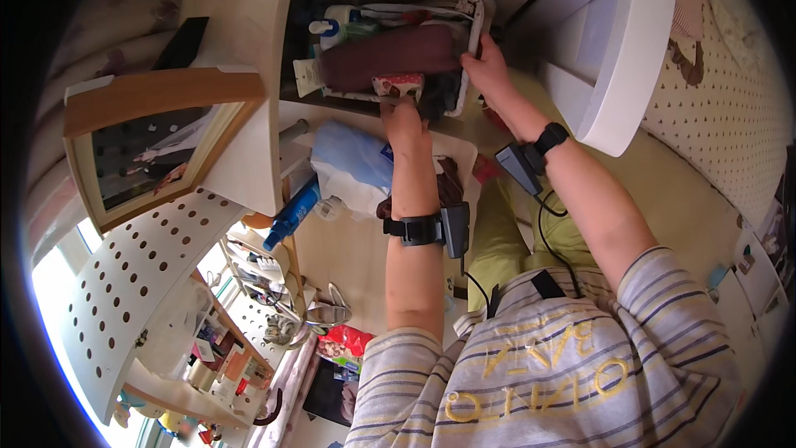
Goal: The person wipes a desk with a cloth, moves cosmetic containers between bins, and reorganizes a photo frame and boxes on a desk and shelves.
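A white-rimmed storage basket [475,28] sits in an open wooden cabinet compartment, full of things. Across its middle lies a long maroon fabric pouch [385,57]. Behind the pouch is a white bottle with a blue pump top [329,26], and a pale squeeze tube [307,78] stands at the left end. My right hand [487,71] grips the basket's right rim, thumb on top. At the front rim, my left hand [403,117] holds the basket beside a small red-and-white patterned packet [398,83]; its fingertips are partly hidden.
Below the basket, a surface holds a blue-and-white plastic bag [351,152] and a blue bottle [292,213]. A framed picture [168,90] stands out at left, above a perforated white panel [130,267]. A curved white furniture front [634,68] juts out at right, near a dotted bedcover [703,130].
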A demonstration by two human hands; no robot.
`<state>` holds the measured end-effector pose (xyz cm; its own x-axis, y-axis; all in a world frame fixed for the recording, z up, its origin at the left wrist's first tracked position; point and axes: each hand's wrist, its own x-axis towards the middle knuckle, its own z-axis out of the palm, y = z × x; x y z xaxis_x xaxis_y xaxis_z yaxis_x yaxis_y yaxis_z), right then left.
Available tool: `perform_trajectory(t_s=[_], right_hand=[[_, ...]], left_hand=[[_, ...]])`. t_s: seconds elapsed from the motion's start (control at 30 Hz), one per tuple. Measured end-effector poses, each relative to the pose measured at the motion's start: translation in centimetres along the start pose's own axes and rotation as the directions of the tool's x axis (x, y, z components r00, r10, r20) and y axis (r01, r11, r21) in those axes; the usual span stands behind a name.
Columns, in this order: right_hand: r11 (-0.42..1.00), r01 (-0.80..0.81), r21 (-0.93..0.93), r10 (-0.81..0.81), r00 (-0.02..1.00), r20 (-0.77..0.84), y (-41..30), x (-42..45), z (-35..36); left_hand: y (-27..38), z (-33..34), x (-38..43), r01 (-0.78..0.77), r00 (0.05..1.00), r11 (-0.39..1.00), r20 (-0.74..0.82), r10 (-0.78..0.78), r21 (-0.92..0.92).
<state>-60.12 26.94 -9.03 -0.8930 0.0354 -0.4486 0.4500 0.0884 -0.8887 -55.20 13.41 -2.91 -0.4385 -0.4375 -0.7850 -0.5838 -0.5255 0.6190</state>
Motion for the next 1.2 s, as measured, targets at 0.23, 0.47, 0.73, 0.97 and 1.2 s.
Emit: perform_trajectory(t_s=[0.23,0.47,0.73,0.97,1.2], right_hand=[[0.996,0.003,-0.089,0.004,0.997,0.082,5.4,2.2,-1.8],[0.977,0.090,-0.191,-0.043,0.971,0.235,6.2,3.3,-3.5],[0.997,-0.053,-0.063,0.065,0.975,0.212,5.6,2.7,-2.8],[0.980,0.163,-0.117,-0.145,0.978,0.149,4.9,2.0,-3.0],[0.983,0.173,-0.056,-0.163,0.976,0.146,5.4,2.3,-2.2]], left_hand=[[-1.5,-0.7,0.1,-0.220,0.962,0.967,0.133,0.237,-0.129],[-1.6,-1.2,-7.3,-0.443,0.857,0.895,0.264,0.442,-0.057],[-6.5,-8.2,-13.2,-0.764,0.643,0.571,0.288,0.710,0.300],[-11.8,-13.9,-15.5,-0.814,0.492,0.242,0.403,0.772,0.528],[-13.3,-15.8,-12.4,-0.633,0.454,-0.044,0.417,0.787,0.773]])
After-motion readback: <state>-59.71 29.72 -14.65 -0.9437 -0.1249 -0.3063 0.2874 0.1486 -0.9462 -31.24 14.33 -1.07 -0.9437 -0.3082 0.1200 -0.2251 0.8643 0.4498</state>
